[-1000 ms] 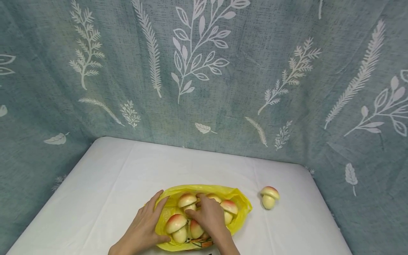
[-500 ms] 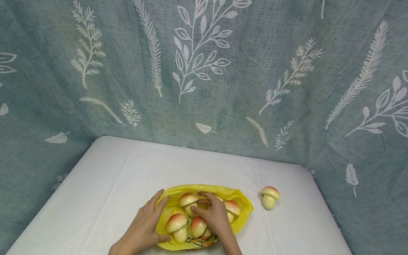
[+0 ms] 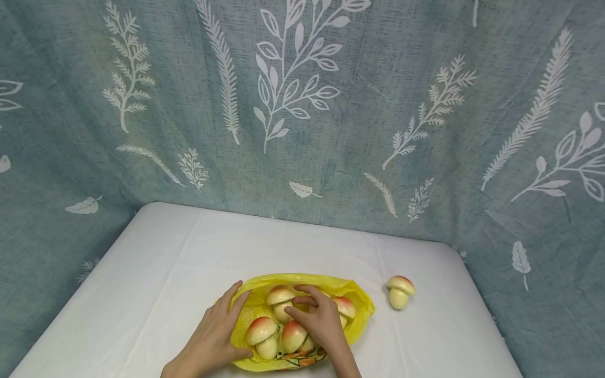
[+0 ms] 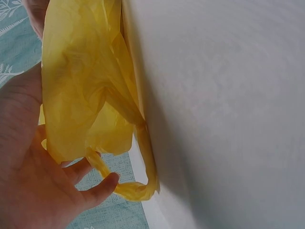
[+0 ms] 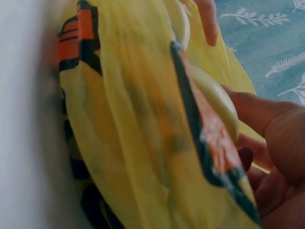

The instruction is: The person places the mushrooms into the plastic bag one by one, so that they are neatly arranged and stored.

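A yellow plastic bag (image 3: 352,294) lies with its mouth spread on the white table, holding several toy mushrooms with red-and-cream caps. At its left side my left hand (image 3: 215,328) holds the rim, thumb and fingers wide apart; a twisted bag handle (image 4: 151,157) passes by the fingertips in the left wrist view. Over the mouth, my right hand (image 3: 319,317) has loosely bent fingers with a gap between thumb and index. Those tips sit beside the stem of the back mushroom (image 3: 281,302); contact cannot be made out. Nearer the front are the left mushroom (image 3: 262,333) and the middle mushroom (image 3: 293,335).
One more toy mushroom (image 3: 399,292) stands outside the bag, to its right on the white cloth (image 3: 165,273). Behind and beside the table hangs a blue-green leaf-patterned curtain (image 3: 350,142).
My right hand has drawn slightly to the right, its fingers showing a wider gap, and more of the middle mushroom shows. My left hand has stayed put.
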`<state>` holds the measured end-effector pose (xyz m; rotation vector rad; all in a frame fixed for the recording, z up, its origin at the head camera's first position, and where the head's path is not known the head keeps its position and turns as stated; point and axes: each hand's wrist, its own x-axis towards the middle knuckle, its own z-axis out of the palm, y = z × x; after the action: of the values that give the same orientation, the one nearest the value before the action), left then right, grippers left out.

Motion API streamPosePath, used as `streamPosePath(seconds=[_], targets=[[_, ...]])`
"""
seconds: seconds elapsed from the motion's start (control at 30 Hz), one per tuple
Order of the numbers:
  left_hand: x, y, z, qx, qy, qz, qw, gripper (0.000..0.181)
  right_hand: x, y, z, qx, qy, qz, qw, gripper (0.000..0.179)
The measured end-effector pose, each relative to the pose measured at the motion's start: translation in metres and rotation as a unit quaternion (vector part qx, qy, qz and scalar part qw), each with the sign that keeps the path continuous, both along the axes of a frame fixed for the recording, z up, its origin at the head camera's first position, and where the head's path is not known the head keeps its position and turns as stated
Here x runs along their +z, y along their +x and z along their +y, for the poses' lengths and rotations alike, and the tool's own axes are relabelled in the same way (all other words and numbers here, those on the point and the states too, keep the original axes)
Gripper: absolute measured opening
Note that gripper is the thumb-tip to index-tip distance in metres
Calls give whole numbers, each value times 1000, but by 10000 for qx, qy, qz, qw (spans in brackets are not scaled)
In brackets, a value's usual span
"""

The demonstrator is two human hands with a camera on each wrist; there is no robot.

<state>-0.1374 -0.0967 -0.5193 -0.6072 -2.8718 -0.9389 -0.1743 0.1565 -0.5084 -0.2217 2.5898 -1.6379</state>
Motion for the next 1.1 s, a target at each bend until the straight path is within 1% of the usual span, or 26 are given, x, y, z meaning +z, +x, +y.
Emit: streamPosePath(seconds=[0.13, 0.23, 0.37, 0.47, 0.57, 0.73, 0.8, 0.87, 0.93, 1.03, 1.1], targets=[[0, 0, 1, 18, 2, 2, 10000, 115, 2, 3, 3, 35, -199, -25, 9998, 48], [0, 0, 1, 32, 12, 1, 10000, 115, 4, 5, 6, 63, -222, 47, 9997, 48], [-1, -1, 1, 36, -8, 24, 10000, 115, 11, 9, 14, -80, -307, 80, 9995, 48], [-3, -1, 0, 38, -56, 68, 10000, 116, 19, 12, 24, -330, -495, 58, 9982, 46], [-3, -2, 0, 43, -91, 93, 9999, 116, 26, 16, 38, -660, -626, 88, 9958, 45], [-3, -1, 0, 42, -81, 87, 9999, 115, 34, 18, 72, -1318, -725, 207, 9884, 44], [-2, -1, 0, 46, -70, 85, 9999, 116, 36, 19, 88, -1597, -635, 257, 9848, 45], [-2, -1, 0, 44, -67, 85, 9999, 116, 37, 19, 104, -1927, -490, 229, 9798, 45], [-2, 0, 0, 41, -63, 83, 9999, 117, 38, 19, 119, -2349, -343, 110, 9713, 46], [-2, 0, 0, 36, -66, 88, 9999, 117, 36, 18, 139, -3033, -38, 31, 9529, 49], [-1, 0, 0, 36, -79, 90, 9999, 117, 32, 18, 153, -3421, 173, 102, 9394, 54]])
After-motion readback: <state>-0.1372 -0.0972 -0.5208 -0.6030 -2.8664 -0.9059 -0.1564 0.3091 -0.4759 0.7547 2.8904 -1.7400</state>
